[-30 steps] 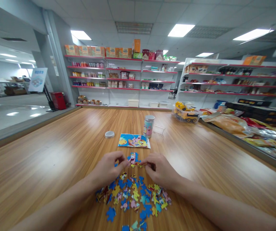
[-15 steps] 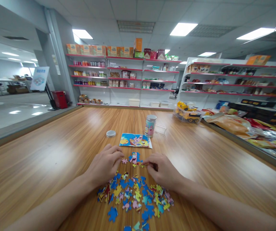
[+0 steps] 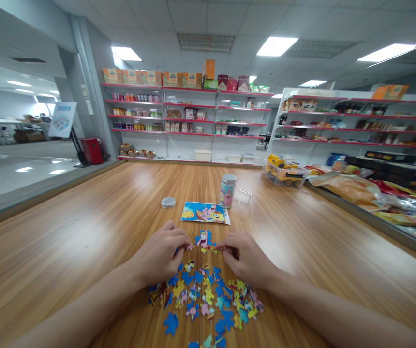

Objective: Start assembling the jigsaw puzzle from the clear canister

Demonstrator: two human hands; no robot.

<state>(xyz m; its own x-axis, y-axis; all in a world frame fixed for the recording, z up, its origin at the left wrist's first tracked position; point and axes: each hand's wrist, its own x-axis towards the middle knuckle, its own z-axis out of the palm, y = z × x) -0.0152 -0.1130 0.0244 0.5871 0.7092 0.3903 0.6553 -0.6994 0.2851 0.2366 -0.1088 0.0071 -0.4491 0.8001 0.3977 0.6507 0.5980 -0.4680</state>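
Note:
My left hand [image 3: 164, 251] has its fingers bent and closed on a small pink puzzle piece [image 3: 190, 247], which they partly cover. Just right of it lies a small cluster of joined puzzle pieces [image 3: 203, 238], blue and pink with a yellow strip along its lower edge. My right hand [image 3: 242, 253] is curled, its fingertips closed at the right end of the yellow puzzle piece [image 3: 210, 250] on that strip. Loose puzzle pieces [image 3: 208, 292] in blue, yellow, pink and teal spread over the table between my forearms.
Beyond the cluster lies a picture sheet [image 3: 205, 213], with a cartoon-printed can [image 3: 227, 191] at its right corner. A silver lid [image 3: 168, 202] sits to the left, a clear frame-like holder [image 3: 243, 196] right of the can. Farther right stands a clear bin of toy trucks [image 3: 284, 173].
My left hand has shifted slightly right, and its fingertips now cover part of the pink piece they were beside. My right hand stays at the yellow piece.

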